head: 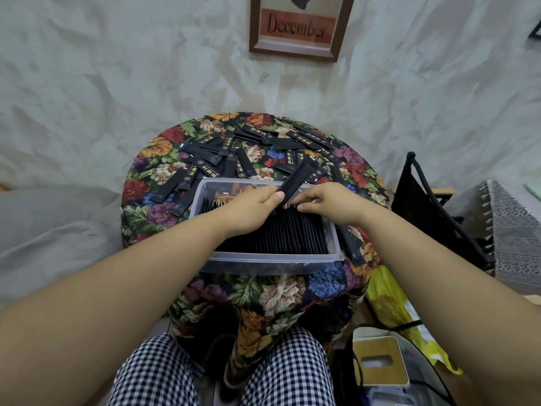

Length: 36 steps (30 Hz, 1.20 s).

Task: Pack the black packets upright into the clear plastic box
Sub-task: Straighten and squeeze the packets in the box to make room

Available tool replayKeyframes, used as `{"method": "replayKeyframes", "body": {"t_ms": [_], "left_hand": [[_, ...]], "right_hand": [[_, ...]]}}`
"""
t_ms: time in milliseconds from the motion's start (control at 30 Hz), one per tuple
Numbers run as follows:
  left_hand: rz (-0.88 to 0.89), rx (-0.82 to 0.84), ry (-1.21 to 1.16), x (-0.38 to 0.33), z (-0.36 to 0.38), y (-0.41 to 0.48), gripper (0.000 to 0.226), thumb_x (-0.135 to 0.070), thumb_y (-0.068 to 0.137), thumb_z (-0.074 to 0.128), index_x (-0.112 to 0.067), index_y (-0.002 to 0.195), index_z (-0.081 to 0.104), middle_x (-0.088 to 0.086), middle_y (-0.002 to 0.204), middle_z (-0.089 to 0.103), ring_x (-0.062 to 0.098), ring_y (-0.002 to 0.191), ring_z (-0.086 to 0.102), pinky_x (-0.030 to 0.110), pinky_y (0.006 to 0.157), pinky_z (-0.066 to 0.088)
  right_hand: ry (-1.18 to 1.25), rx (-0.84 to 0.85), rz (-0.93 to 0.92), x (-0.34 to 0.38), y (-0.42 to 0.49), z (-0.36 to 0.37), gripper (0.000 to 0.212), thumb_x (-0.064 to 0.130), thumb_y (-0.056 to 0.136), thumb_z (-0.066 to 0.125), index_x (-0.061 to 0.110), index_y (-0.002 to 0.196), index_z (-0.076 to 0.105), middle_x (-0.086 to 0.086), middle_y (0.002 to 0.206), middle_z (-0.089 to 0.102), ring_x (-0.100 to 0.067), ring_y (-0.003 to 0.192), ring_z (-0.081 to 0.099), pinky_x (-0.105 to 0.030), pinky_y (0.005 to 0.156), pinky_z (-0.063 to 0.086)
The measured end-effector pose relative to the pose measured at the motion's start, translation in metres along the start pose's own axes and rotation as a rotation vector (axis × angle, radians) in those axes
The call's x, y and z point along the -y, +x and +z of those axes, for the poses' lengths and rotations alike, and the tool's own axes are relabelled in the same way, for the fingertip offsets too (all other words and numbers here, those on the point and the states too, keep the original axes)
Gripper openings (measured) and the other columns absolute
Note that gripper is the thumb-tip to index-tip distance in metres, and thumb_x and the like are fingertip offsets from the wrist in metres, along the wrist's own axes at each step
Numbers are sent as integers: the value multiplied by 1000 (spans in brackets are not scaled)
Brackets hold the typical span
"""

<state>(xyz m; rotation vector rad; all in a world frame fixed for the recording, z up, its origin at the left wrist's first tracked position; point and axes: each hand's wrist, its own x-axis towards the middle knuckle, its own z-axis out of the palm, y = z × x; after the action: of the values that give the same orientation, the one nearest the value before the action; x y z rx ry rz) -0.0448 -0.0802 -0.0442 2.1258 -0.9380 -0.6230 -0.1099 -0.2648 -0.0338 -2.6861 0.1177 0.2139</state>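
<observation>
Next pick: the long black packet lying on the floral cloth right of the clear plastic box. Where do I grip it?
Pinch the long black packet at its near end, across the narrow width, coming from above and the right. It lies flat, and its far end sits close beside the wall of the clear plastic box; the near end is free.

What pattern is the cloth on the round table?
The round table's cloth is a multicoloured floral on black; head view.
</observation>
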Motion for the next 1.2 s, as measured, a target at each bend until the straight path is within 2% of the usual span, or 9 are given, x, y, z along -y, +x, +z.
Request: {"method": "replayKeyframes", "body": {"t_ms": [133, 300, 500, 633, 733, 833, 900, 967, 1200], "left_hand": [[-27, 5, -66, 7, -5, 6, 47, -47, 100, 29, -25, 139, 44, -4, 146, 41, 17, 136, 34, 40, 115, 22], [-39, -51, -75, 11, -10, 3, 51, -45, 100, 30, -24, 147, 30, -8, 152, 28, 13, 141, 23, 31, 115, 16], [26, -34, 13, 8, -11, -8, 39, -32, 103, 29, -23, 139, 42, -3, 141, 45, 16, 130, 38, 24, 97, 28], [14, -35, 61, 8, -12, -14, 38, -33, 103, 28, -16, 132, 47, 4, 135, 51, 22, 130, 40, 34, 106, 29], [18, -20, 128, 11, -13, -22, 40, -34, 103, 27, -9, 126, 48, 13, 128, 53, 29, 134, 35, 44, 109, 28], [47, 37, 149, 14, -11, -32, 40, -34, 102, 25, -11, 124, 51, 14, 134, 50, 25, 139, 28, 34, 107, 24], [50, 42, 155, 15, -10, -39, 41, -36, 102, 26, -10, 120, 53, 12, 123, 54, 25, 119, 45, 31, 90, 30], [55, 24, 128, 15, -11, -47, 41, -36, 101, 27, -10, 121, 52, 5, 116, 59, 22, 108, 52, 35, 93, 38], [40, -52, 9, 12, -17, -66, 41, -31, 103, 28, -25, 143, 34, -9, 121, 62, 8, 122, 45, 24, 91, 32]], "right_hand": [[113, 39, 14, -2, -3, -1, 36, 25, 86, 68, 20, 122, 64, 3, 122, 65, -7, 112, 57, -22, 98, 41], [83, 10, 19, 0, 0, 1, 38, 26, 80, 74, 20, 117, 66, 0, 114, 68, -6, 103, 59, -18, 87, 40], [77, 70, 22, 1, -9, -2, 55, 33, 77, 77, 22, 127, 58, 5, 127, 60, -7, 118, 53, -19, 97, 36], [-8, 49, 35, 3, -18, -6, 65, 42, 77, 75, 23, 135, 51, 5, 138, 52, -12, 129, 45, -26, 104, 33], [-198, -40, -6, 2, -32, -9, 76, 55, 70, 73, 28, 136, 48, 6, 144, 43, -18, 136, 32, -32, 109, 22], [-296, -56, 2, 8, -44, -4, 76, 61, 66, 71, 32, 134, 50, 10, 146, 37, -23, 135, 19, -37, 111, 18], [-350, -60, 5, 13, -46, 3, 76, 62, 66, 71, 32, 134, 50, 9, 145, 37, -24, 134, 18, -38, 112, 19], [-378, -63, 4, 18, -46, 7, 77, 62, 67, 71, 32, 135, 50, 8, 144, 39, -23, 133, 18, -37, 111, 20], [-365, -59, -34, 27, -46, 4, 71, 54, 71, 73, 29, 133, 52, 7, 142, 41, -23, 134, 21, -36, 110, 22]]}}
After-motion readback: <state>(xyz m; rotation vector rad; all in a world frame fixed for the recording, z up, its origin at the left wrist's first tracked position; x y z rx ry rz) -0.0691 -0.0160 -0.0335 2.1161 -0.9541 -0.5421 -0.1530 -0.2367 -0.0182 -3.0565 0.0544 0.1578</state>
